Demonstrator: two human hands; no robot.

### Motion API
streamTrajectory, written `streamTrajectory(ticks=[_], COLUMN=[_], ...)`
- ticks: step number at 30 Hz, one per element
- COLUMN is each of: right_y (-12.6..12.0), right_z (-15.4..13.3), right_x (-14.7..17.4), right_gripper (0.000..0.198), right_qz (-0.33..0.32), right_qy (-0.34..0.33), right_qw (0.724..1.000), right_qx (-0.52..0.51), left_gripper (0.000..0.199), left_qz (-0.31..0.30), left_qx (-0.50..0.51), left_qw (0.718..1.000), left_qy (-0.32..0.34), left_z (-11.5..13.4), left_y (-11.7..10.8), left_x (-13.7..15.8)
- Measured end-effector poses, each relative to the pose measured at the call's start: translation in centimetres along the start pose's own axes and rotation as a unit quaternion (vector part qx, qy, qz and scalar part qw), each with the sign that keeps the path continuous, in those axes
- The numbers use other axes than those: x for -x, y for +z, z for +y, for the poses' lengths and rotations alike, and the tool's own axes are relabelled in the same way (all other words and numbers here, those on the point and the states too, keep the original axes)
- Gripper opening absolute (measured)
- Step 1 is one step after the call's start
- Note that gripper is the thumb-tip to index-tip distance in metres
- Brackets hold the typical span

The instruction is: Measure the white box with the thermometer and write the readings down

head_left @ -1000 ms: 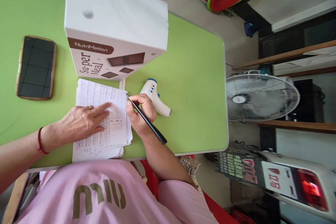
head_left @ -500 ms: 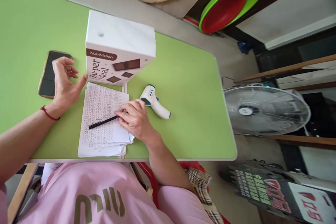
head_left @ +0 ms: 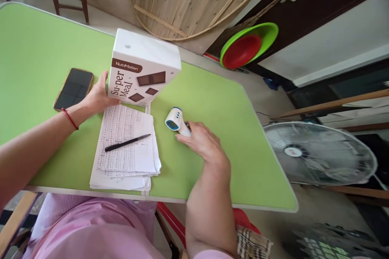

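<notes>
While L hand [head_left: 97, 97] touches box [head_left: 142, 68], thermometer [head_left: 178, 121] under R hand [head_left: 202, 143].

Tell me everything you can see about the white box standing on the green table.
The white box is a rectangular carton, apparently cardboard, standing closed on the green table behind the stack of handwritten papers. Its front shows a brown label reading NutriMotion, the words Su-per Meal running sideways, and pictures of brown squares. The plain white top has a small grey spot. The left hand rests against its left side near the bottom corner. The papers' far edge reaches its base.
</notes>
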State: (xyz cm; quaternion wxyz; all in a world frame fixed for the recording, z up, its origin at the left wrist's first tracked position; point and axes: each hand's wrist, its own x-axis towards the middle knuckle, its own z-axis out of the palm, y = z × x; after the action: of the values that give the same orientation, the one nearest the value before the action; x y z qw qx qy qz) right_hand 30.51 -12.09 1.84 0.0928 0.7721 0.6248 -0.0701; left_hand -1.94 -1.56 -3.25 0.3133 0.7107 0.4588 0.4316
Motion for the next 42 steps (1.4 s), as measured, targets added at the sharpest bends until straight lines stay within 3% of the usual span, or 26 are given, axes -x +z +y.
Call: streamTrajectory(ticks=[2, 4, 7, 9, 11, 13, 15, 18, 25, 30, 42], right_y=[-0.4, -0.5, 0.2, 0.8, 1.4, 1.8, 2.1, 2.4, 3.2, 3.2, 3.6], right_z=[-0.5, -1.1, -2.3, -3.5, -5.2, -6.8, -8.3, -9.5, -9.6, -9.8, -10.2], right_x=[0.0, -0.2, -0.3, 0.1, 1.1, 2.3, 3.5, 4.4, 3.9, 4.1, 4.0], right_gripper=[0.031, 0.026, 0.03, 0.04, 0.043, 0.031, 0.03, 0.033, 0.035, 0.037, 0.042], right_qz=[-0.026, -0.011, 0.086, 0.177, 0.203, 0.141, 0.054, -0.029, -0.08, -0.1, -0.078], right_qy=[0.014, 0.022, 0.006, -0.039, -0.128, -0.203, -0.22, -0.204, -0.16, -0.149, -0.157], right_qw=[1.0, 0.999, 0.977, 0.914, 0.813, 0.73, 0.67, 0.624, 0.627, 0.625, 0.642], right_qx=[-0.005, -0.042, -0.195, -0.363, -0.531, -0.637, -0.707, -0.753, -0.758, -0.76, -0.747], left_gripper=[0.082, 0.077, 0.07, 0.069, 0.068, 0.068, 0.066, 0.064, 0.063, 0.061, 0.061], left_qz=[0.001, -0.005, -0.011, 0.008, 0.037, 0.058, 0.062, 0.037, -0.031, -0.042, -0.052], left_qx=[0.008, 0.007, -0.021, -0.023, 0.005, 0.038, 0.066, 0.092, 0.028, 0.023, 0.014], left_qw=[1.0, 1.0, 0.999, 0.998, 0.998, 0.997, 0.995, 0.994, 0.998, 0.999, 0.999], left_qy=[-0.008, -0.021, -0.048, -0.05, -0.044, -0.038, -0.035, -0.037, -0.037, -0.018, 0.004], left_z=[0.6, 1.0, 1.3, 1.5, 1.8, 2.2, 2.8, 3.4, 4.1, 4.3, 4.2], left_y=[-0.1, -0.2, -0.5, -0.7, -0.8, -1.0, -1.1, -1.0, -0.4, -0.6, -0.5], left_x=[-0.2, -0.4, -0.4, -0.3, 0.0, 0.3, 0.7, 1.4, 1.9, 1.9, 2.0])
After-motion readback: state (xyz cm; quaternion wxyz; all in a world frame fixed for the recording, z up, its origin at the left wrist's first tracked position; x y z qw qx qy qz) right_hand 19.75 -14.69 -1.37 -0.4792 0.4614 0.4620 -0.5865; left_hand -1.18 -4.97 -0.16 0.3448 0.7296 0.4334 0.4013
